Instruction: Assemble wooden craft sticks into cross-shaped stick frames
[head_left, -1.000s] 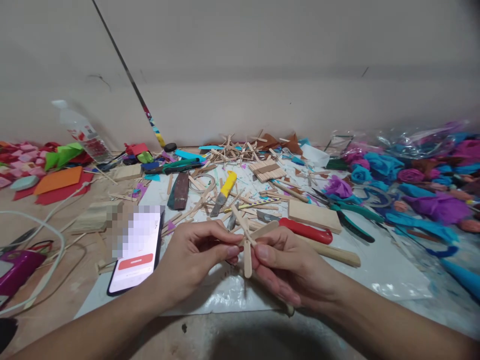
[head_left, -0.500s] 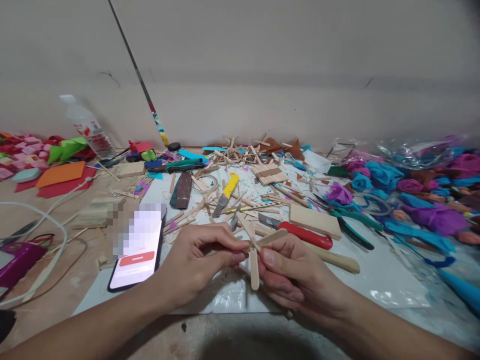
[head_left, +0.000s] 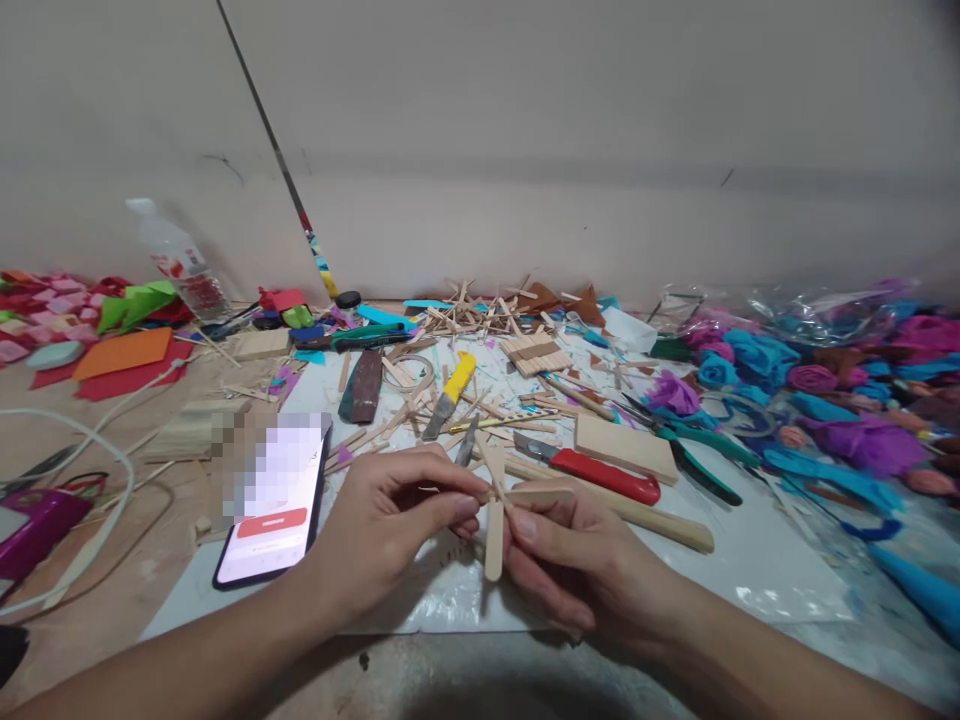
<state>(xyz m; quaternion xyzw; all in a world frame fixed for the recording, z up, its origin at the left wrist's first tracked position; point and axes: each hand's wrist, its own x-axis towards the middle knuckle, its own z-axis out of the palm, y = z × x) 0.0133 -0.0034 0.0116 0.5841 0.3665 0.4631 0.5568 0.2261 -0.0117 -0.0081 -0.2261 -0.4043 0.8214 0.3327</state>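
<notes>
A small pinwheel-like piece made of popsicle sticks (head_left: 494, 541) is held between my two hands above a white sheet (head_left: 420, 605). Its flat blades spread from a centre, one pointing down, one up and one to the right. My left hand (head_left: 409, 510) pinches it near the centre with thumb and forefinger. My right hand (head_left: 581, 545) grips it from the other side, the thumb close to the centre. Just beyond my hands lie a red-handled knife (head_left: 607, 474) and a round wooden stick (head_left: 667, 523).
A lit phone (head_left: 274, 510) lies left of my hands. Further back are a yellow cutter (head_left: 454, 390), a heap of popsicle sticks (head_left: 480, 308), a wood block (head_left: 622, 447) and green-handled pliers (head_left: 705, 465). Crepe paper flowers (head_left: 855, 435) pile up at right; a plastic bottle (head_left: 184, 260) stands back left.
The stick piece has turned slightly and shifted a little left; its right-pointing blade now lies flatter. Both hands keep their pinch on it.
</notes>
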